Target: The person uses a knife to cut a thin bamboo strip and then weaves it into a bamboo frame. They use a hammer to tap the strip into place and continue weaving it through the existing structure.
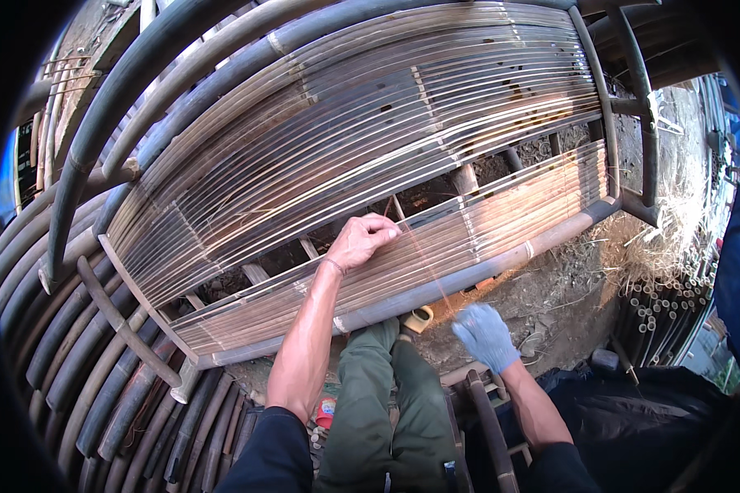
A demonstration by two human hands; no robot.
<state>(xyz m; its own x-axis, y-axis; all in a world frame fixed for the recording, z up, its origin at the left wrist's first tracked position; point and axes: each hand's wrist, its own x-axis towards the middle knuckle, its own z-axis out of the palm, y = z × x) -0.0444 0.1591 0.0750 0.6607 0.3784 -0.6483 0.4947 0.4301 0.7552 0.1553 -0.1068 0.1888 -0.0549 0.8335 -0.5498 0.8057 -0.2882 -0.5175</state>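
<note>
A long bamboo bench frame with a slatted seat [337, 156] lies across the view ahead of me. My bare left hand [358, 242] rests at the inner edge of the front band of slats [518, 201], beside a lengthwise gap. Its thumb and fingers pinch a thin reddish cord [426, 264]. The cord runs taut down to my right hand [485, 337], which wears a grey glove. This hand is closed around the cord's lower part, nearer to me than the front bamboo rail [452, 279]. Both hands' inner fingers are partly hidden.
Curved bamboo poles [82, 353] are stacked at the left. A roll of yellowish tape [419, 319] lies by my legs. Cut bamboo ends [658, 304] and straw [641, 246] lie at the right, with a black sheet [625, 419] nearer to me. Bamboo pieces [493, 427] stand by my right forearm.
</note>
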